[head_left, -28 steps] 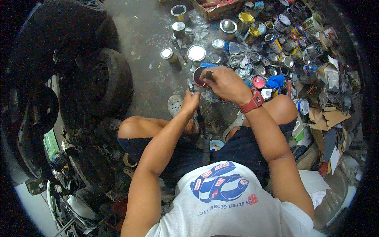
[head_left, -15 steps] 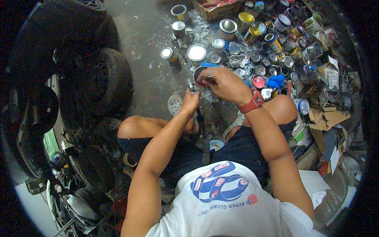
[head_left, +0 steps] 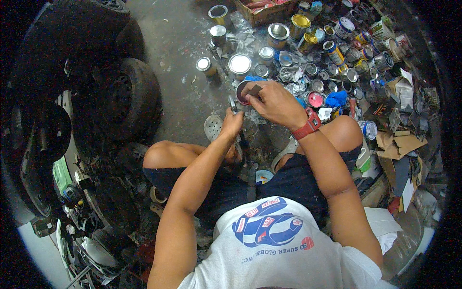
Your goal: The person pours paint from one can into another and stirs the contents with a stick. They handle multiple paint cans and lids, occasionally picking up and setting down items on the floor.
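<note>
My left hand (head_left: 232, 126) is closed around a narrow metallic handle (head_left: 233, 103) that sticks up past the thumb. My right hand (head_left: 280, 102), with a red watch (head_left: 309, 124) at the wrist, pinches a small dark flat piece (head_left: 256, 90) that looks like sandpaper. Under the right fingertips is a round object with a dark reddish face and pale rim (head_left: 239, 88); the hand covers much of it, and whether the handle joins it I cannot tell. Just beyond stand a white-topped can (head_left: 239, 64) and some blue crumpled material (head_left: 253, 78).
Many paint cans crowd the floor ahead and to the right, among them a gold-lidded can (head_left: 301, 21) and an open can of pink paint (head_left: 315, 99). Torn cardboard (head_left: 397, 144) lies at the right. A wheel (head_left: 127, 96) stands at the left.
The dark flat piece in my right fingers has turned and now shows its broad face; before, only a thin edge showed. My left hand has hardly moved.
</note>
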A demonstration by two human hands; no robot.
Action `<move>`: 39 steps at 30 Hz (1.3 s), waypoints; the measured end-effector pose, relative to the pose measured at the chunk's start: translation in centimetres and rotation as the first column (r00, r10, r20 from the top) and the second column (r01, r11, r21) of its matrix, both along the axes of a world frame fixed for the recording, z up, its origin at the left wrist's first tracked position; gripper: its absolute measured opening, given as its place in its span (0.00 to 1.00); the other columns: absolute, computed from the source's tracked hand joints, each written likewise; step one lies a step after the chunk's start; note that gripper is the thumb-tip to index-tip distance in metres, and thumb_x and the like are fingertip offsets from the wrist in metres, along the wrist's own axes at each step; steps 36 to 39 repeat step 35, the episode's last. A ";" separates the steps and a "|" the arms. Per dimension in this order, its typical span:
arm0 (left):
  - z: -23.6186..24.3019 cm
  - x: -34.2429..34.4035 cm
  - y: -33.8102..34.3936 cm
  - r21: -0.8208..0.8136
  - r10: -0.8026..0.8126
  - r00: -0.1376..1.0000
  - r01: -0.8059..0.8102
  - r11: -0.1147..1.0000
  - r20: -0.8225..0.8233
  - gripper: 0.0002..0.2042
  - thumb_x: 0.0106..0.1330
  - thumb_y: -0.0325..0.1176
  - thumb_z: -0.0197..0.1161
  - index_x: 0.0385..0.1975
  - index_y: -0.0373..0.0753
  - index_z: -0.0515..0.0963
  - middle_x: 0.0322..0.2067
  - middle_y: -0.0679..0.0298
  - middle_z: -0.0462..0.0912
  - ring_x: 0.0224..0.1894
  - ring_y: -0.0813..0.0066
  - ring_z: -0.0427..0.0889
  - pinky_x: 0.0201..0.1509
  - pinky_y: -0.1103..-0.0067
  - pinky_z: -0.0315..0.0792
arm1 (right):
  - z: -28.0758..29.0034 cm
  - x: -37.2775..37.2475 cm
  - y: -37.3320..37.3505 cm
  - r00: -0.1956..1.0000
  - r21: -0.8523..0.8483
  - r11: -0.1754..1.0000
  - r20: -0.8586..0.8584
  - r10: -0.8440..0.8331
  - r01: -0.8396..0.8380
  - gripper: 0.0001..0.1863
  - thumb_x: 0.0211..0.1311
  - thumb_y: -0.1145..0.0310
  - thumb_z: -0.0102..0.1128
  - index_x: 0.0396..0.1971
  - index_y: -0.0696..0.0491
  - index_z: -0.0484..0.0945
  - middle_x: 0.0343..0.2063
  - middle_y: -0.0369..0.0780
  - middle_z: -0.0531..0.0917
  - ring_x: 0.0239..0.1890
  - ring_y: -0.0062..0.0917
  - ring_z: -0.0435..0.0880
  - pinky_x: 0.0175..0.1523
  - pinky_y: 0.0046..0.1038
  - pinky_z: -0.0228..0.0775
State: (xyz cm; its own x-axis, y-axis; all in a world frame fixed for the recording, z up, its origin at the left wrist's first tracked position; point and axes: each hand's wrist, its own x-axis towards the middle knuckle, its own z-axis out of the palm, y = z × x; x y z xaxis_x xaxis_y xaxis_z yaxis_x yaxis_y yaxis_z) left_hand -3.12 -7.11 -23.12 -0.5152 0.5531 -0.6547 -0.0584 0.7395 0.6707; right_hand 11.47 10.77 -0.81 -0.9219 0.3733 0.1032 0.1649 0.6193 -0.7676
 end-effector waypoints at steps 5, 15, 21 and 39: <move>0.4 0.3 0.3 0.025 0.001 1.000 -0.001 1.000 0.012 0.36 0.75 0.46 0.62 0.75 0.25 0.66 0.64 0.31 0.84 0.68 0.35 0.85 0.73 0.56 0.74 | -0.1 0.3 0.2 0.997 0.096 0.993 -0.006 -0.072 0.072 0.08 0.72 0.68 0.67 0.43 0.55 0.89 0.40 0.53 0.91 0.49 0.53 0.91 0.56 0.51 0.83; 2.0 1.4 2.0 0.052 0.028 0.999 -0.030 0.998 0.032 0.31 0.75 0.43 0.62 0.71 0.30 0.69 0.55 0.41 0.84 0.57 0.46 0.83 0.63 0.60 0.74 | -2.0 1.2 1.8 0.986 0.082 0.984 0.051 -0.160 0.155 0.09 0.73 0.67 0.70 0.45 0.55 0.91 0.41 0.54 0.93 0.46 0.55 0.92 0.54 0.51 0.84; -5.9 -0.2 1.3 0.155 0.186 0.971 -0.163 0.974 -0.149 0.15 0.72 0.37 0.65 0.52 0.32 0.82 0.32 0.60 0.85 0.33 0.68 0.81 0.39 0.66 0.74 | 0.8 0.3 1.4 0.994 -0.083 0.992 0.051 -0.094 0.098 0.11 0.76 0.64 0.70 0.49 0.54 0.92 0.40 0.54 0.93 0.42 0.46 0.93 0.49 0.43 0.83; 0.1 0.2 3.5 0.084 0.082 0.995 -0.087 0.993 0.052 0.37 0.74 0.47 0.59 0.77 0.28 0.69 0.72 0.30 0.78 0.76 0.32 0.77 0.82 0.54 0.68 | 8.1 6.0 0.2 0.904 -0.518 0.804 -0.126 -0.409 0.292 0.13 0.86 0.68 0.63 0.60 0.57 0.87 0.56 0.41 0.93 0.56 0.31 0.93 0.65 0.38 0.88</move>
